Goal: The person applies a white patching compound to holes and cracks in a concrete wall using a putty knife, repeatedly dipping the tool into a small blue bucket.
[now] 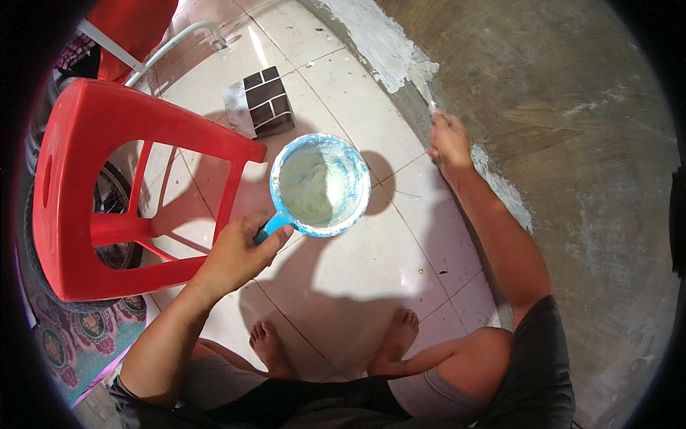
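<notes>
My left hand point(243, 252) is closed round the handle of a blue dipper point(361, 182), held up over the tiled floor. Pale, whitish paste point(306, 187) lies inside it, and white smears coat its rim and inner wall. My right arm reaches out to the grey-brown wall point(557, 121). There my right hand point(451, 143) grips the handle of a putty knife point(426, 84), its blade whitened and against the wall's lower edge. A band of white paste point(375, 36) runs along that edge beyond the blade, and another white patch point(504, 189) lies nearer, beside my forearm.
A red plastic stool point(78, 179) stands at the left, with a wheel point(121, 250) behind it. Beyond the dipper sits a small box with a dark brick pattern point(268, 100). A patterned mat point(78, 343) lies at lower left. My bare feet rest on white floor tiles point(321, 286).
</notes>
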A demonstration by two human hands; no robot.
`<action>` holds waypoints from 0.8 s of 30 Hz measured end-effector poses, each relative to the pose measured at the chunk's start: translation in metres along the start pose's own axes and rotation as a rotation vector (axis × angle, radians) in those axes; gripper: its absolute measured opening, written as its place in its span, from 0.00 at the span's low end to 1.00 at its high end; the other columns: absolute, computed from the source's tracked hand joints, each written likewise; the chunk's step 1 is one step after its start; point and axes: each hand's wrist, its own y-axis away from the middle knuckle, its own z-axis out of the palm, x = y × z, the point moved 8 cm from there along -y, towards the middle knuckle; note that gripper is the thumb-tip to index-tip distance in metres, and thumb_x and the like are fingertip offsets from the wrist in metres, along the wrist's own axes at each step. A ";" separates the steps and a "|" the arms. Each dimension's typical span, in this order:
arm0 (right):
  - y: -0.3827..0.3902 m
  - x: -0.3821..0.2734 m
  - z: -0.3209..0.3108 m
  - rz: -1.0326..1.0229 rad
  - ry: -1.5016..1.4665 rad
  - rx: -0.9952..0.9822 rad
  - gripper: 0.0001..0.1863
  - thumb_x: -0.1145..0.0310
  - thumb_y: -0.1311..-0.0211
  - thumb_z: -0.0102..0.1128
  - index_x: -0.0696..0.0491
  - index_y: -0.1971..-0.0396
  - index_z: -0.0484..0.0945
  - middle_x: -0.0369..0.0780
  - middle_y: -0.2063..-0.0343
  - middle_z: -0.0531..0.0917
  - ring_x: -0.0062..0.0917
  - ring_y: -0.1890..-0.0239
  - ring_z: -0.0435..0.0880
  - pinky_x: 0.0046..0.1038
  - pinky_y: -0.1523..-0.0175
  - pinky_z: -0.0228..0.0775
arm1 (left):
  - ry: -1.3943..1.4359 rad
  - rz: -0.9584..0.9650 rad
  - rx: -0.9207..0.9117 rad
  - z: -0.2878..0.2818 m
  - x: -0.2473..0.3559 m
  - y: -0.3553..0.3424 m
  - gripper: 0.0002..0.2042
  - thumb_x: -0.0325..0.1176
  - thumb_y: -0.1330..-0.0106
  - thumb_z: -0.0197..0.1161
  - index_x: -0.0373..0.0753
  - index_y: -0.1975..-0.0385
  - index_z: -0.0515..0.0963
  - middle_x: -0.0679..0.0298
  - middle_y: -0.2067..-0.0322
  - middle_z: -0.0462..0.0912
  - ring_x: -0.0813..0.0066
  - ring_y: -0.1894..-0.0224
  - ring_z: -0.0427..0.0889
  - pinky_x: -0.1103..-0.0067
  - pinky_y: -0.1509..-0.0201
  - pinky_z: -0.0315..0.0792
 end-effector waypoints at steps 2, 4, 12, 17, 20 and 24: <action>0.015 0.006 -0.005 -0.002 -0.014 0.046 0.15 0.56 0.29 0.53 0.53 0.65 0.69 0.32 0.82 0.67 0.15 0.83 0.63 0.24 0.81 0.60 | -0.017 -0.014 -0.009 0.000 -0.005 -0.002 0.13 0.40 0.30 0.61 0.36 0.69 0.74 0.72 0.85 0.70 0.87 0.84 0.66 0.82 0.81 0.60; 0.043 0.012 -0.008 0.006 -0.126 0.010 0.15 0.56 0.29 0.53 0.53 0.66 0.69 0.32 0.81 0.67 0.15 0.83 0.64 0.23 0.81 0.61 | -0.056 -0.009 -0.001 -0.003 -0.004 -0.003 0.13 0.40 0.30 0.61 0.36 0.69 0.74 0.73 0.85 0.69 0.87 0.84 0.66 0.82 0.81 0.59; 0.000 0.006 0.014 0.036 -0.022 -0.093 0.16 0.56 0.29 0.52 0.54 0.66 0.69 0.32 0.81 0.68 0.16 0.83 0.64 0.23 0.81 0.61 | -0.013 -0.033 -0.008 -0.001 0.002 -0.003 0.19 0.48 0.32 0.62 0.34 0.71 0.77 0.67 0.85 0.73 0.80 0.81 0.71 0.76 0.75 0.67; 0.024 0.011 -0.003 0.049 -0.001 0.015 0.16 0.56 0.28 0.52 0.54 0.65 0.68 0.33 0.81 0.68 0.17 0.83 0.64 0.23 0.81 0.62 | -0.071 -0.031 -0.015 -0.002 -0.001 -0.004 0.19 0.48 0.32 0.61 0.34 0.70 0.77 0.67 0.85 0.73 0.79 0.81 0.72 0.77 0.75 0.67; 0.049 0.019 0.007 0.076 -0.166 -0.060 0.16 0.56 0.28 0.51 0.55 0.64 0.68 0.33 0.81 0.68 0.17 0.83 0.64 0.23 0.81 0.62 | -0.078 -0.030 -0.002 -0.002 -0.001 -0.005 0.19 0.48 0.31 0.61 0.34 0.69 0.77 0.67 0.84 0.73 0.79 0.81 0.72 0.77 0.74 0.67; 0.020 0.013 0.019 0.103 -0.055 -0.108 0.15 0.55 0.29 0.53 0.52 0.63 0.68 0.32 0.79 0.68 0.15 0.83 0.62 0.22 0.82 0.57 | -0.026 -0.016 -0.010 0.002 -0.002 -0.007 0.18 0.46 0.31 0.61 0.35 0.69 0.76 0.69 0.84 0.71 0.82 0.81 0.69 0.79 0.76 0.64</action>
